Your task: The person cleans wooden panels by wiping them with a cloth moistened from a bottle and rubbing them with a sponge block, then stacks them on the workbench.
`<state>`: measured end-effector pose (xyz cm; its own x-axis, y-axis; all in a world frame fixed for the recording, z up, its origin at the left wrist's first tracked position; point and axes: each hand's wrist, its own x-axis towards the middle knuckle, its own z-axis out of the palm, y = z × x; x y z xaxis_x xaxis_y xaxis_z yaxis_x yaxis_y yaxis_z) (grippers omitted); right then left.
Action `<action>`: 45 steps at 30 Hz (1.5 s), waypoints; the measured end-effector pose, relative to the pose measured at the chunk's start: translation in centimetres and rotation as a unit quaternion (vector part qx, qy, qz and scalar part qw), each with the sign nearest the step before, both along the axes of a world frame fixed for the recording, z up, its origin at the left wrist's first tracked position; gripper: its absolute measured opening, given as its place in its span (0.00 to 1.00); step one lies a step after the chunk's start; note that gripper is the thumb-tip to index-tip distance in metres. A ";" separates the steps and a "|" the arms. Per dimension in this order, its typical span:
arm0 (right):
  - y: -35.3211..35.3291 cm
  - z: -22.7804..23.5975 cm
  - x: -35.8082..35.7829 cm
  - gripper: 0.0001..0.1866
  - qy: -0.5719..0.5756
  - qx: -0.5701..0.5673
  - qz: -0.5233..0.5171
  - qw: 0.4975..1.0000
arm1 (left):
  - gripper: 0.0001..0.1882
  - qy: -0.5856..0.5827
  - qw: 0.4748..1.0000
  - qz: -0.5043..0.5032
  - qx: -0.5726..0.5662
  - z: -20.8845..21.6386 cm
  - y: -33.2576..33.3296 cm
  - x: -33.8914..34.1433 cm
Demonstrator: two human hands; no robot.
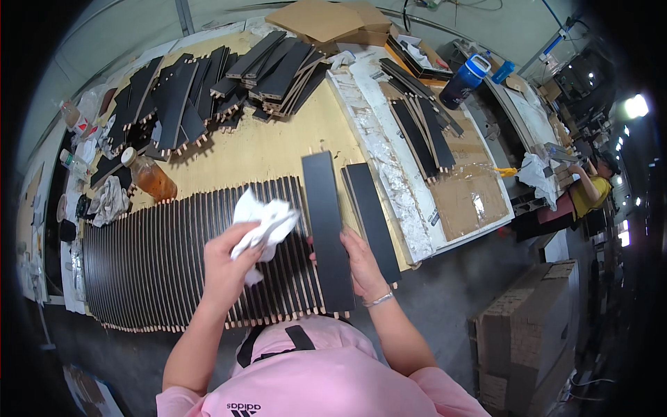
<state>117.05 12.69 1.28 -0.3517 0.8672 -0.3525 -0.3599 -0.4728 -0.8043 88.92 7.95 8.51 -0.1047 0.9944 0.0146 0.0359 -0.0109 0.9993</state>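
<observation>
My left hand (229,260) is closed round a crumpled white cloth (267,226), held up over a long row of slats. In my right hand (363,263) a flat black slat (325,229) is gripped by its right edge, its broad face turned up. The row of black slats (187,260) stands on edge, packed side by side, with light wooden dowel pegs poking out at both ends. Just right of the held slat, another black slat or two (372,215) lie on the table. The cloth is slightly blurred and apart from the held slat.
Loose black slats (278,69) are heaped on the yellowish table (299,135). A bottle of amber liquid (149,177) stands beyond the row, near a rag (109,201). To the right, more slats (422,132) and a blue bottle (464,82) rest on cardboard. Someone in yellow (589,194) works farther right.
</observation>
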 end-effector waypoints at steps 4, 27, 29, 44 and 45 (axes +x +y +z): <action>0.7 0.5 -3.4 0.25 0.146 -0.056 -0.037 0.987 | 0.26 0.166 0.972 -0.062 0.157 1.2 4.0 6.4; 3.0 -1.3 -3.4 0.35 0.291 -0.127 -0.009 0.948 | 0.21 0.315 0.830 -0.327 0.323 -1.3 -3.3 3.7; 3.8 0.1 -1.8 0.39 0.334 -0.174 0.044 0.925 | 0.18 0.362 0.835 -0.331 0.251 -2.9 -4.8 0.5; -1.2 3.8 -7.1 0.24 0.207 -0.135 0.141 0.959 | 0.19 0.039 0.992 0.104 0.057 -2.0 5.7 -4.6; -1.4 4.3 -6.6 0.22 0.167 -0.131 0.128 0.969 | 0.19 -0.112 0.988 0.078 -0.071 -0.6 5.3 -5.3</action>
<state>110.40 11.32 5.61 -0.6760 0.6328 -0.3776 -0.4230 -0.7528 -0.5043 83.58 13.28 7.91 -0.2422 0.9560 -0.1654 -0.1962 0.1186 0.9734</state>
